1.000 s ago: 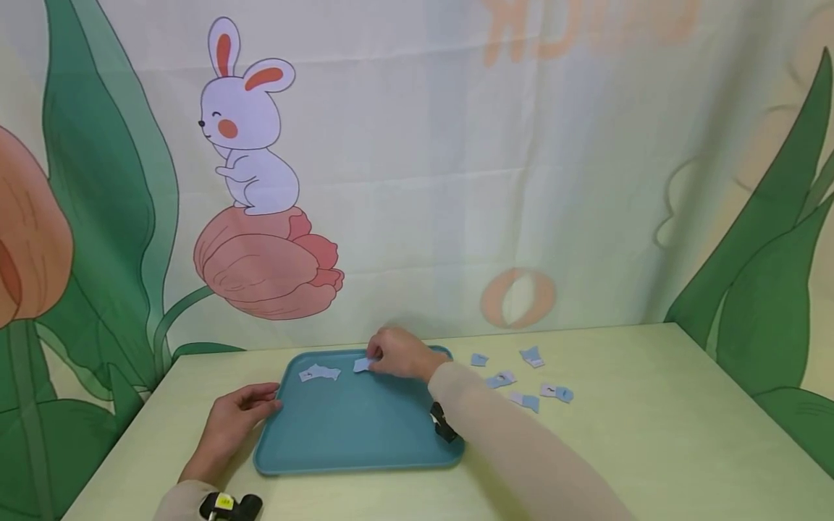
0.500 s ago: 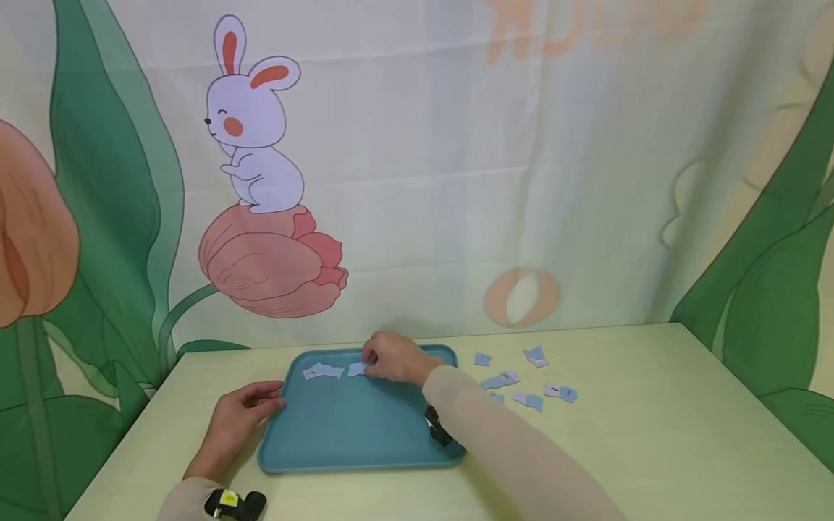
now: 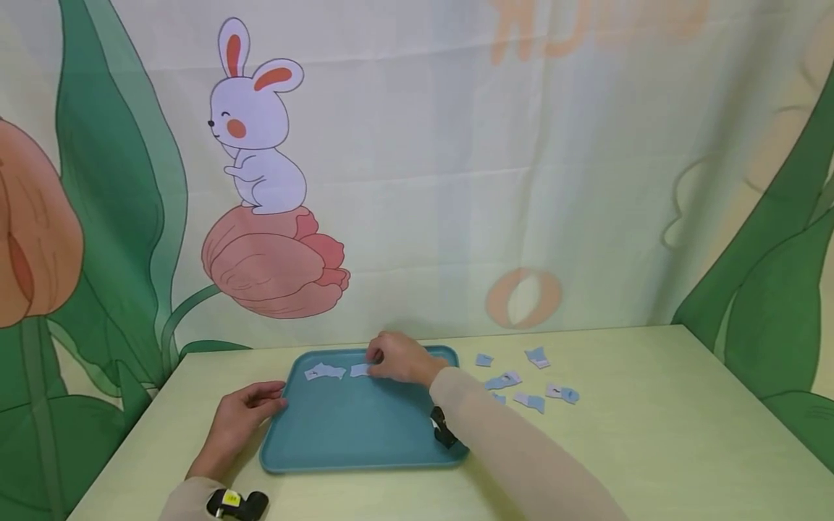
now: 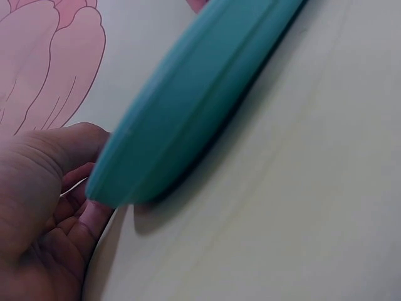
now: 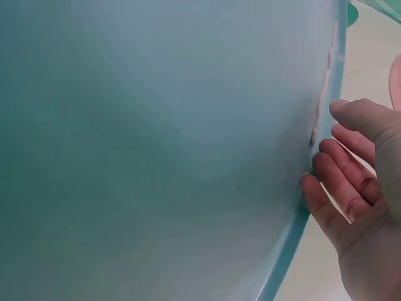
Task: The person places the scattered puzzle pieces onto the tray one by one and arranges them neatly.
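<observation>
PASS: over tray (image 3: 345, 434) near middle; table (image 3: 677, 434) right of paper pieces (image 3: 529, 401) | BLOCKED: far part, right hand (image 3: 400, 359); right side, sleeve (image 3: 521, 449); left side, left hand (image 3: 237, 417)

Pale cartoon-printed fabric backdrop (image 3: 417, 181), softly lit, behind a pale yellow bench (image 3: 651, 434).
A white rabbit (image 3: 274, 177) sits on a pink tulip (image 3: 270, 264) lying sideways; an orange tulip (image 3: 42, 231) and tall green leaves (image 3: 107, 145) fill the left, more leaves (image 3: 775, 318) the right. Faint orange lettering (image 3: 557, 48) marks the creased fabric's upper right.

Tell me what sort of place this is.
Probably a tabletop play corner, perhaps for children: a cloth backdrop printed with a rabbit, a pale table, and a teal tray holding small flat pieces.
</observation>
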The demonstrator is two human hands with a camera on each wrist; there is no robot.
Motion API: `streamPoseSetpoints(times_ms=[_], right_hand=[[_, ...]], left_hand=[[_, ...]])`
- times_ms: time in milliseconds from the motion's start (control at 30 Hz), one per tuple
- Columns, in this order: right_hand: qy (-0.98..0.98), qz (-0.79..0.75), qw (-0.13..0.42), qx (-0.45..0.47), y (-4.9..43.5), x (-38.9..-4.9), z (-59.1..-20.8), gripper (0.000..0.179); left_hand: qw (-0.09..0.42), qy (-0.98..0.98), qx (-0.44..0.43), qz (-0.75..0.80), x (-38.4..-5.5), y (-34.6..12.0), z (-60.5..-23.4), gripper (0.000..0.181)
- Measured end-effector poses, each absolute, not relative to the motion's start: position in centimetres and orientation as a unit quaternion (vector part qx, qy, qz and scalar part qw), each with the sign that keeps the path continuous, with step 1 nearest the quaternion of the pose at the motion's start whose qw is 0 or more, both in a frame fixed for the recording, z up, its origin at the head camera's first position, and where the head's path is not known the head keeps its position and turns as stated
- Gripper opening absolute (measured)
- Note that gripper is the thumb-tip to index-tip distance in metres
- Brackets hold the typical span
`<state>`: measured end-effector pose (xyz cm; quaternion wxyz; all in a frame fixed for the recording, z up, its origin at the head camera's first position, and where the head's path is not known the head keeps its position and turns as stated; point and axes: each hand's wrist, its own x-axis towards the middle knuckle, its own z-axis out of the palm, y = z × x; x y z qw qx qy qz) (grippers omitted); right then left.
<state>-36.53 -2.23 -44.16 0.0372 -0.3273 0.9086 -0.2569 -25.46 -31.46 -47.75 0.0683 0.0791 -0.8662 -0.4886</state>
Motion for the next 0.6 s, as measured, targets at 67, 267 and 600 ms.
streamPoseSetpoints(times_ms=[67,267,600], right_hand=[[0.903,-0.278,0.033,-0.327,-1.7,-36.5,-44.1,0.019],[0.887,-0.328,0.026,-0.323,-0.2,-35.9,-42.7,0.023],[0.859,-0.401,-0.033,-0.316,3.4,-33.2,-40.0,0.022]], left_hand=[[0.068,-0.867,0.082,-0.488,-25.5,-31.4,-47.8,0.041],[0.064,-0.87,0.083,-0.482,-25.5,-31.5,-47.9,0.042],[0.058,-0.868,0.083,-0.486,-25.3,-31.3,-47.4,0.043]])
